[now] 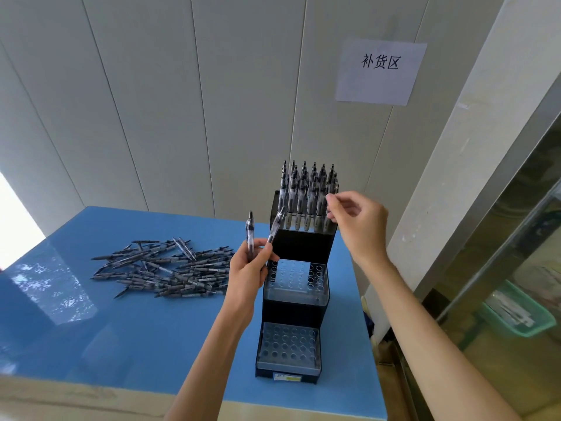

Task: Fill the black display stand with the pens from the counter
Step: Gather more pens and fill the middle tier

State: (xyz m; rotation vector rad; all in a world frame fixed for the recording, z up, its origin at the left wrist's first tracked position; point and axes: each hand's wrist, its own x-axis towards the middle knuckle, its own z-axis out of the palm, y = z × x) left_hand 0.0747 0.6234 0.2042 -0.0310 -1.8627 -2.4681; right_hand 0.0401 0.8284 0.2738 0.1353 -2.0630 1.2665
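Pale grey wall panels (158,95) with thin vertical seams rise behind the glossy blue bench (127,323), whose top mirrors bright daylight from the left. A white paper sign (381,71) with three black Chinese characters hangs on the wall beside a cream pillar (473,123). Farther right, behind a metal-framed glass pane (522,226), sits a green plastic basket (516,311).

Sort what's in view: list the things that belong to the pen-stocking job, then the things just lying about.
Part of the job:
- black three-tier plastic display stand, top tier holding pens
- loose pile of clear-barrelled pens on the blue counter
- two clear pens held in the left hand
- right hand at the top tier's pens

Just lying about:
- white paper wall sign
- green plastic basket
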